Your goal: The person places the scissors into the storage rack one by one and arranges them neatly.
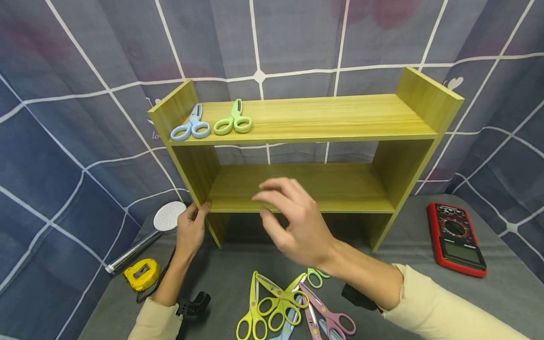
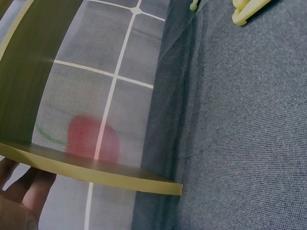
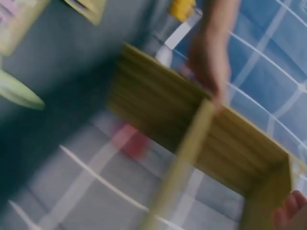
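A small two-tier wooden shelf (image 1: pixel 297 200) stands upright in the head view. My left hand (image 1: pixel 191 229) holds its left side panel at the height of the lower board, thumb at the front edge. In the left wrist view, the fingers (image 2: pixel 36 189) lie against the panel's outer face. My right hand (image 1: pixel 297 226) hovers before the lower board, fingers loosely bent with nothing between them. Light blue scissors (image 1: pixel 193 126) and green scissors (image 1: pixel 233 120) lie side by side at the left of the top board. Several yellow scissors (image 1: pixel 278 302) and pink scissors (image 1: pixel 327 311) are piled in front of the shelf.
Left of the shelf lie a shower head (image 1: pixel 169 217) and a yellow tape measure (image 1: pixel 142 274). A red multimeter (image 1: pixel 454 238) is on the right of the grey cloth (image 1: pixel 408 274). Behind hangs a blue checked curtain (image 1: pixel 297 42). A black strap (image 1: pixel 195 304) sits near my left sleeve.
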`<state>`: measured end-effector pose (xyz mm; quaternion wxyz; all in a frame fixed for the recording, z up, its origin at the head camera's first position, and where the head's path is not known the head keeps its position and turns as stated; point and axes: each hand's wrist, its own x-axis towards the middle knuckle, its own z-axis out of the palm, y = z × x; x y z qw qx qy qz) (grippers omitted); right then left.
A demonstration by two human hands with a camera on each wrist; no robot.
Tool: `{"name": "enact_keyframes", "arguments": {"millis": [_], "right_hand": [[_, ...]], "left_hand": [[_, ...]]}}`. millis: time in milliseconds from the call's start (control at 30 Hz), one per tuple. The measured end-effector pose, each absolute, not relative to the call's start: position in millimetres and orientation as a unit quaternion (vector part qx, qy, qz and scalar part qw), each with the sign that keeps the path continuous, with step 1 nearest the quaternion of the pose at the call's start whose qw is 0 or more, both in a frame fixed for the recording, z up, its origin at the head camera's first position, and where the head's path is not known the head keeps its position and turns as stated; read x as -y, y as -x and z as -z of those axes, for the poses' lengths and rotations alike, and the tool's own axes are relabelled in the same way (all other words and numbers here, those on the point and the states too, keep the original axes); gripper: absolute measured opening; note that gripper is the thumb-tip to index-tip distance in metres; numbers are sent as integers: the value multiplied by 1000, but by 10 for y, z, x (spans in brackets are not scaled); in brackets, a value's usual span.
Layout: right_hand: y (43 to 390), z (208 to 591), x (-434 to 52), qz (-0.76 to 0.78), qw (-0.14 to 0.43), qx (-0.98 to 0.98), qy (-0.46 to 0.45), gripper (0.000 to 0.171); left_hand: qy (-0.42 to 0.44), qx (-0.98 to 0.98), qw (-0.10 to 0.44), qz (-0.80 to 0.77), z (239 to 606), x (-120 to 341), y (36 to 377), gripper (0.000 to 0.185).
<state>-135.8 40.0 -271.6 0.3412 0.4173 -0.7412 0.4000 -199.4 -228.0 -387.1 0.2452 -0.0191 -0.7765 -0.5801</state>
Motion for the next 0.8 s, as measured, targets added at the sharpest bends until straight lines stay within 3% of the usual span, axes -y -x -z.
{"name": "enact_keyframes", "arguments": {"millis": [100,267,400,500,633,800], "right_hand": [[1245,3132,-594,-389,237,802,-387,24],[1152,3711,-1003,-287,-3,894,-345,43],[1113,3997,-1274,-228,-115,905,-342,57],[1075,4126,-1357,-178,-116,913,-348,60],[1042,4223,-1372,-125,-69,923,-357,59],[1048,4288,-1421,-145,-22,923,-356,45]], "left_hand": [[19,778,241,581,3843,2261,1975,27],[31,782,238,576,3630,2166,1819,29],[35,781,237,577,3543,2121,1757,28],[33,777,238,582,3546,2121,1763,27],[31,776,244,581,3549,2130,1764,25],[34,775,241,584,3550,2127,1761,26]]}}
